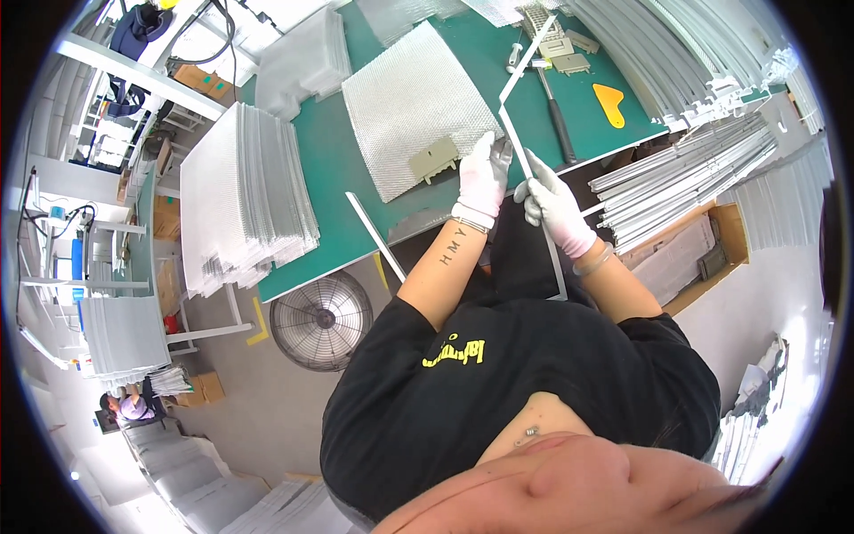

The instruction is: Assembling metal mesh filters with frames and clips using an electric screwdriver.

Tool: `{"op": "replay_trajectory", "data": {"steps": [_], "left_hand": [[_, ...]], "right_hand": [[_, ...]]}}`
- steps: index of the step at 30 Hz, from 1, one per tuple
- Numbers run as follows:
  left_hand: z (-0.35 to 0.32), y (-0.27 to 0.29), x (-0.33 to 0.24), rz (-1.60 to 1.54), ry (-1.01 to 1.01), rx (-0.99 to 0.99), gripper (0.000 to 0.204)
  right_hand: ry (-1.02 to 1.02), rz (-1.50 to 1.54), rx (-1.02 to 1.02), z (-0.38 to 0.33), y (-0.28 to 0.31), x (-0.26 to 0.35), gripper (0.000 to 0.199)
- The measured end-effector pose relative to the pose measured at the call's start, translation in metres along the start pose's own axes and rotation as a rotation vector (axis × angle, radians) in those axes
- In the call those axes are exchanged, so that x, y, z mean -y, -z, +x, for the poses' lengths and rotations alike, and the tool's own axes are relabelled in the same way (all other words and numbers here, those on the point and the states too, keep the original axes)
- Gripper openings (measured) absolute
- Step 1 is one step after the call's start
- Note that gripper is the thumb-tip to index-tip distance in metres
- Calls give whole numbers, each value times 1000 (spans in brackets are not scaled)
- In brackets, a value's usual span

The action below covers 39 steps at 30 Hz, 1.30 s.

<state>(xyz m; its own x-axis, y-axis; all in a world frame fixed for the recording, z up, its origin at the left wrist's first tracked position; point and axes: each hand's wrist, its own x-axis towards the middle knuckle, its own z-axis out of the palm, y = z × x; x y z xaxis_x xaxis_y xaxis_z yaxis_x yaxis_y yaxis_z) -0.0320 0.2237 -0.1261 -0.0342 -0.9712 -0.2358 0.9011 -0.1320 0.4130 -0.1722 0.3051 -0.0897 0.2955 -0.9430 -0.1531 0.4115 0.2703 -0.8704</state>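
A long white channel strip point(513, 129), bent at a corner, runs from the green table toward my body. My right hand point(553, 203), in a white glove with grey fingertips, is closed around its middle. My left hand point(485, 173), gloved alike, is at the table's front edge just left of the strip. Its fingers are curled together, and what they hold, if anything, is hidden. Beside it lies a beige notched plate point(433, 160), on top of a silver mesh sheet point(414, 98).
The green table point(311, 142) carries a stack of mesh sheets point(245, 196) at left. A black-handled hammer point(556, 116) and a yellow scraper point(609, 105) lie at right. Bundled white strips point(685, 178) stand right, above a cardboard box point(729, 231). A floor fan point(320, 319) stands below.
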Motion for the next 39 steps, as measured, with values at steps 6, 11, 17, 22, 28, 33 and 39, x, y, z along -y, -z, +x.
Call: {"op": "replay_trajectory", "data": {"steps": [6,11,17,22,28,33,39], "left_hand": [[-3,-11,-1,-26,-4,-14,15],[1,-7,-1,7,5,-6,18],[-6,-15,-1,70,-42,5,18],[-1,-4,2,116,-83,45,25],[5,2,-1,-159,71,87,43],[2,4,3,55,-50,93,36],[-25,0,6,136,-51,132,31]], "right_hand": [[-53,-79,5,-3,0,6,59],[-66,-101,-6,-10,-4,6,59],[-57,-230,-73,-11,-14,14,59],[-51,-352,-108,-7,-8,2,58],[-4,-477,-73,-8,0,1,57],[-72,-287,-48,-5,-2,9,57],[29,-571,46,72,-9,44,50]]}}
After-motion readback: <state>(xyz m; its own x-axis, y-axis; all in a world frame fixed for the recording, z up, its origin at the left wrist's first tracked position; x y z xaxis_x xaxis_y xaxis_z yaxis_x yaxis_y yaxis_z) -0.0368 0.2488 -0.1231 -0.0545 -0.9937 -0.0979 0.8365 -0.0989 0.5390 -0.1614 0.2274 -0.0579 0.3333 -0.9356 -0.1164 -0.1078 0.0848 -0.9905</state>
